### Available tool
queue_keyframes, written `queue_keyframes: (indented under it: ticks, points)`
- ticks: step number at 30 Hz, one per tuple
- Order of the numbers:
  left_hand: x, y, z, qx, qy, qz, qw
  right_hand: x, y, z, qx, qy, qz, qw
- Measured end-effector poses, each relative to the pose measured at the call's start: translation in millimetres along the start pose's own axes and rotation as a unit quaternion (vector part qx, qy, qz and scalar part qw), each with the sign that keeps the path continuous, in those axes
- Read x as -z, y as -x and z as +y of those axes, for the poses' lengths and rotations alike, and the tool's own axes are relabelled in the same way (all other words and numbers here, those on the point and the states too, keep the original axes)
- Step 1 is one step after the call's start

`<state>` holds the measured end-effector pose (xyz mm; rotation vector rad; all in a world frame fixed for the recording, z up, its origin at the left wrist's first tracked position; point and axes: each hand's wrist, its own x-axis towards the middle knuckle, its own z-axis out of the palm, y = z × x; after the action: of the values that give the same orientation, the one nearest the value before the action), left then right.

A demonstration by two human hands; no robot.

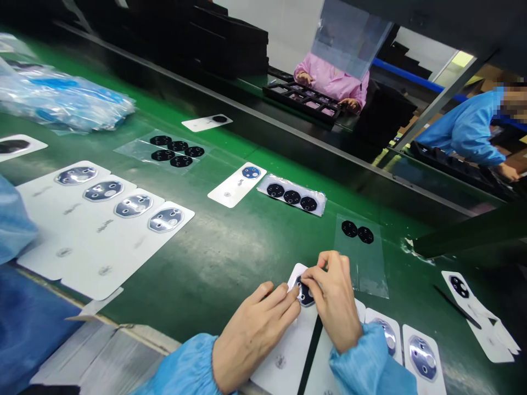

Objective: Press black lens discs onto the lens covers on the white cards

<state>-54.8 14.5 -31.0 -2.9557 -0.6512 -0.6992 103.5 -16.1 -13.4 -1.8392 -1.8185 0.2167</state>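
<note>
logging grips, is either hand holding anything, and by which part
Cannot be told: the right hand pinches at the dark disc, any hold hidden; the left hand lies over the white card.

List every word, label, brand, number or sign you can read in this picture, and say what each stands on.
No text is legible.
Lone white card: script-like mark and round emblem, too blurred.
Four white cards at left: script-like marks and round emblems, too blurred.
Nearer white card at the left hand: grey emblem, too small.
Black discs: tiny pale marks, too small.
</note>
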Motion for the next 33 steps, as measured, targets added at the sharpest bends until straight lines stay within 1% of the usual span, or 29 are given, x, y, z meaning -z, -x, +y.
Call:
queue_keyframes:
  ticks: [2, 4, 7, 9, 11, 13, 17, 21, 25, 28, 30, 31, 33]
  points:
    - [-0.7, 0, 0, 0.001, 0.002, 0.002, 1.000, 0, 1, -2, 0.008, 0.032, 0.019, 0.999]
    - [-1.3, 1, 1, -0.003, 0.000, 0.001, 1.000, -2, 2, -3, 0.025, 0.062, 0.014, 0.998]
    - [-1.4, 1, 1, -0.002, 0.002, -0.003, 1.000, -3, 3, -3, 0.029, 0.065, 0.005, 0.997]
    - [-1.4, 2, 1, 0.000, 0.005, -0.002, 1.000, -3, 4, -4, 0.032, 0.078, 0.020, 0.996]
    - [-1.5, 3, 1, 0.000, 0.005, -0.001, 1.000, -2, 4, -4, 0.053, 0.115, 0.030, 0.991]
    - [-1.8, 3, 1, -0.001, 0.004, 0.001, 1.000, -2, 3, -6, 0.082, 0.141, 0.025, 0.986]
    - [-2.3, 2, 1, 0.003, 0.008, -0.001, 1.000, 0, 2, -8, 0.081, 0.146, 0.024, 0.986]
    - [-2.7, 1, 1, 0.004, 0.013, -0.012, 1.000, 3, 2, -8, 0.093, 0.157, -0.001, 0.983]
    - [-4.0, 1, 0, 0.006, 0.017, -0.012, 1.000, 1, 2, -9, 0.080, 0.157, 0.007, 0.984]
    - [-4.3, 1, 0, -0.003, 0.015, -0.005, 1.000, 0, -2, -7, 0.087, 0.143, -0.019, 0.986]
    - [-4.1, 2, 0, -0.007, 0.021, -0.002, 1.000, 9, -4, 0, 0.066, 0.099, -0.024, 0.993]
    - [-4.1, 2, -1, -0.009, 0.025, -0.001, 1.000, 18, -4, 7, 0.050, 0.070, -0.017, 0.996]
    - [-4.1, 3, -1, -0.010, 0.028, 0.006, 1.000, 44, -2, 29, 0.013, 0.017, 0.011, 1.000]
